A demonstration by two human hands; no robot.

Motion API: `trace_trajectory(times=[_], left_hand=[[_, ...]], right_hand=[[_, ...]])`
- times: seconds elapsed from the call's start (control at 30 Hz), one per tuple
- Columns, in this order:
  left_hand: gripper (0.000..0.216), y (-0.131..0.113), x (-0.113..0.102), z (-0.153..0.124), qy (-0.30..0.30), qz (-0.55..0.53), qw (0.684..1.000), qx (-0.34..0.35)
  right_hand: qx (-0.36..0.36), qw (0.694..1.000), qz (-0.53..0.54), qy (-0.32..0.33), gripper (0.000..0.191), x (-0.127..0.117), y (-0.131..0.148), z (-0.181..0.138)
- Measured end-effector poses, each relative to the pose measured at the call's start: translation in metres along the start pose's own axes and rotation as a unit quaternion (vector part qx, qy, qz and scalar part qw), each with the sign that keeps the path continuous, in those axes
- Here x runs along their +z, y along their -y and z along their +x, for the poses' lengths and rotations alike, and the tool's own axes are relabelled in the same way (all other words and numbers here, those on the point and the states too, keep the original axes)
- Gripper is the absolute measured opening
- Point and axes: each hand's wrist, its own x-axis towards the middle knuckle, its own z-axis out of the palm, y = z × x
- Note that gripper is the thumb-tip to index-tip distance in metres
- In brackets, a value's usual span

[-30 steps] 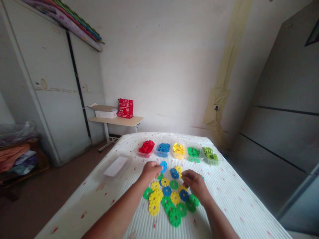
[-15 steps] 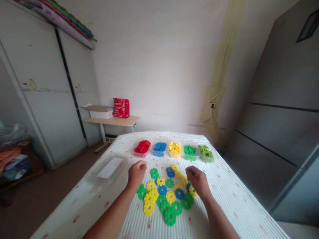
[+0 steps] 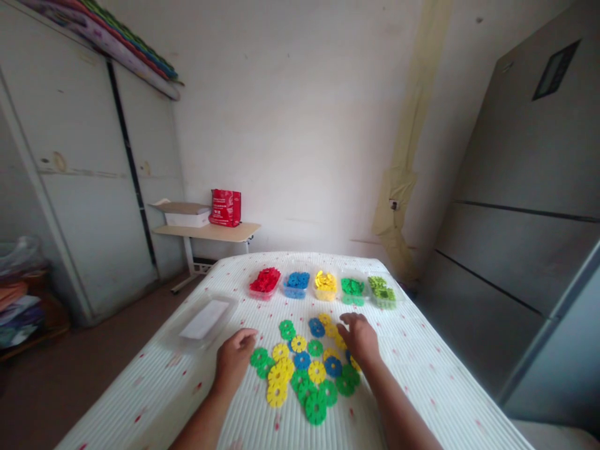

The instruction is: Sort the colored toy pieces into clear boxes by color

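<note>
A loose heap of flat toothed plastic discs in green, yellow and blue lies on the white ribbed bedcover. My left hand rests at the heap's left edge beside a green disc. Its fingers are curled in, and what they hold, if anything, is hidden. My right hand lies over the heap's right side, fingers bent down onto yellow discs. Beyond the heap stands a row of small clear tubs, each with one colour: red, blue, yellow, green and light green.
A clear flat box with a white sheet lies on the bed to the left. A side table by the wall carries a red bag and a white box. A wardrobe stands left, a grey panel right.
My left hand has drawn back from the blue disc at the heap's far end to its near left edge, fingers closed. My right hand has barely shifted. The camera has tilted a little.
</note>
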Motion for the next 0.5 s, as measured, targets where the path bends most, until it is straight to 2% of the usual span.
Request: trace_trajectory(times=[0.1, 0.2, 0.33, 0.5], left_hand=[[0.027, 0.003, 0.0, 0.0, -0.002, -0.003, 1.0, 0.003], [0.027, 0.004, 0.0, 0.0, -0.003, -0.012, 1.0, 0.001], [0.027, 0.002, 0.0, 0.0, -0.005, -0.013, 1.0, 0.004], [0.025, 0.0, 0.0, -0.001, -0.011, -0.017, 1.0, 0.011]], right_hand=[[-0.006, 0.997, -0.043, 0.059, 0.023, 0.008, 0.016, 0.008], [0.01, 0.996, -0.04, 0.084, 0.021, 0.014, 0.022, 0.014], [0.02, 0.993, -0.001, 0.114, 0.023, 0.012, 0.012, 0.023], [0.0, 0.99, 0.059, 0.125, 0.022, 0.002, -0.001, 0.046]])
